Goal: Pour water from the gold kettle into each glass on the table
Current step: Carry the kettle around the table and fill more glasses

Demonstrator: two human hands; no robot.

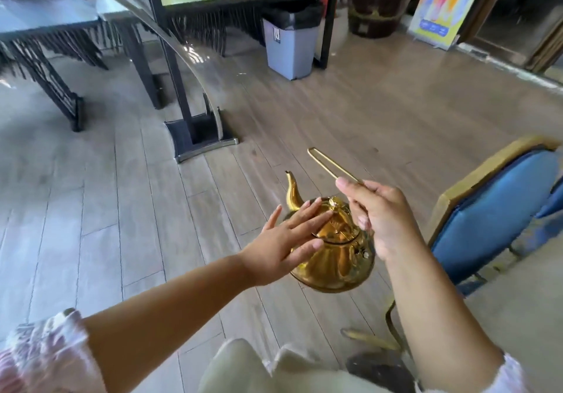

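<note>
right hand [380,219] is gripping the thin wire handle [330,165] | shiny gold metal kettle [332,255] is hanging over the floor, spout [292,191] pointing away | left hand [283,246], fingers spread, is steadying the lid [335,222] | no glasses showing

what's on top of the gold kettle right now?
The left hand lies flat across the lid, with the knob showing past its fingertips. The hand covers part of the lid. Water inside can't be seen.

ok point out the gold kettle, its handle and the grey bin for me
gold kettle [332,266], head view, on its round belly
handle [323,161], head view, on the wire loop beyond the right hand's fingers
grey bin [289,48], head view, on its front wall
</note>
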